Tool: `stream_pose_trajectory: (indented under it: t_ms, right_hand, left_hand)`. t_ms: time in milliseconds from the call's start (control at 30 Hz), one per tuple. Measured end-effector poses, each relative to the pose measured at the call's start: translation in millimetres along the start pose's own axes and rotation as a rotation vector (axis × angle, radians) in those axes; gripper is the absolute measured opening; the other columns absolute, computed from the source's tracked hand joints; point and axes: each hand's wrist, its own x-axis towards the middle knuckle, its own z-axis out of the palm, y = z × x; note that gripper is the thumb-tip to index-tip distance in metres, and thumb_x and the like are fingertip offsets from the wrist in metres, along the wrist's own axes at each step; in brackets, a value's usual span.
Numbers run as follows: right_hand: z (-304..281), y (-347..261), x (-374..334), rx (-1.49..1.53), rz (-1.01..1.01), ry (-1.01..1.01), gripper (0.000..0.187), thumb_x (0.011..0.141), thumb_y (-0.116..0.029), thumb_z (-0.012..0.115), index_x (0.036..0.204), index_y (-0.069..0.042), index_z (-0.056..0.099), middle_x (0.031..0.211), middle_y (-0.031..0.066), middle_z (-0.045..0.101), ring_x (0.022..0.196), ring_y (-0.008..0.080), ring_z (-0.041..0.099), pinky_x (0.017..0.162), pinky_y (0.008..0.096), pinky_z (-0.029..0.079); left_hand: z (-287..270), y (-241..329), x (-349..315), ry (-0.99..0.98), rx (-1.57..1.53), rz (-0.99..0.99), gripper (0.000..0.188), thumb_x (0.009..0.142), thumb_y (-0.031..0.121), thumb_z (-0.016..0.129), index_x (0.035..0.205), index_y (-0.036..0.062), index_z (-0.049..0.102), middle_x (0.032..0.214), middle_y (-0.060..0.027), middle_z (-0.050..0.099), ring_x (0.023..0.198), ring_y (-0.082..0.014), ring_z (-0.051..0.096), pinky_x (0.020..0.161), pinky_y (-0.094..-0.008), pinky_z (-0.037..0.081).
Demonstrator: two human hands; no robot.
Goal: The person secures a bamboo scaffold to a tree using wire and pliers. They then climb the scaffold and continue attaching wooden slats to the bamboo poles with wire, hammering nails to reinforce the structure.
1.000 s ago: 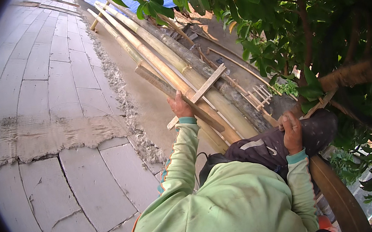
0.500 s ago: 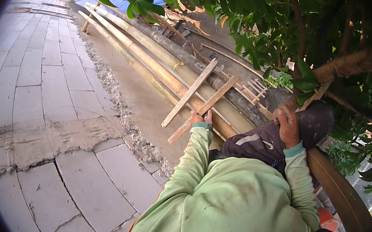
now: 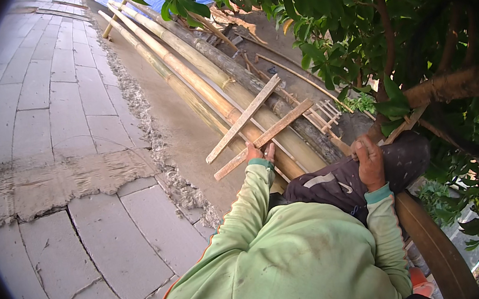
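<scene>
My left hand (image 3: 260, 152) reaches over the bamboo poles (image 3: 203, 88) and grips the nearer wooden slat (image 3: 281, 124) from its near edge, thumb and fingers partly tucked against it. Beyond it, a second wooden slat (image 3: 243, 118) lies across the same poles at a similar slant. My right hand (image 3: 369, 161) is raised over my dark trousered knee, close to the tree branch (image 3: 377, 130). Its fingers are curled; whatever is inside them, if anything, is hidden.
Grey block paving (image 3: 111, 241) with a rough mortar edge (image 3: 165, 170) runs along the left. Leafy branches (image 3: 322, 45) hang at the right. A wide brown curved board (image 3: 438, 251) passes beside my right arm. Beyond the poles, thin sticks (image 3: 324, 117) lie lower down.
The nearer slat has turned slightly, its far end shifting a little right, with my left hand at it. My right hand stays in place. The view has shifted slightly.
</scene>
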Motion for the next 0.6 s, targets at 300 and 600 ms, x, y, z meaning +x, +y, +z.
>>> stream_pose_trajectory:
  t_ms: [300,600]
  right_hand:
    - [6,-18,3,-0.306,-0.072,-0.089,0.020,0.100,-0.016,0.056,0.086,-0.002,0.054,0.072,0.0130,0.056,0.066,0.0290,0.056,0.063,0.0402,0.044]
    - [37,-42,7,-0.659,-0.419,-0.366,0.008,0.083,-0.011,0.066,0.083,-0.006,0.059,0.079,0.0134,0.061,0.079,0.0355,0.062,0.074,0.0483,0.049]
  left_hand:
    - [-19,-11,6,-0.082,0.089,-0.247,0.052,0.107,0.050,0.047,0.134,0.0054,0.051,0.120,-0.0168,0.063,0.104,-0.0317,0.067,0.084,-0.0432,0.063]
    - [28,-7,-127,-0.874,0.685,0.002,0.055,0.104,0.033,0.061,0.145,-0.0027,0.049,0.109,-0.0114,0.068,0.062,-0.0113,0.054,0.052,-0.0232,0.045]
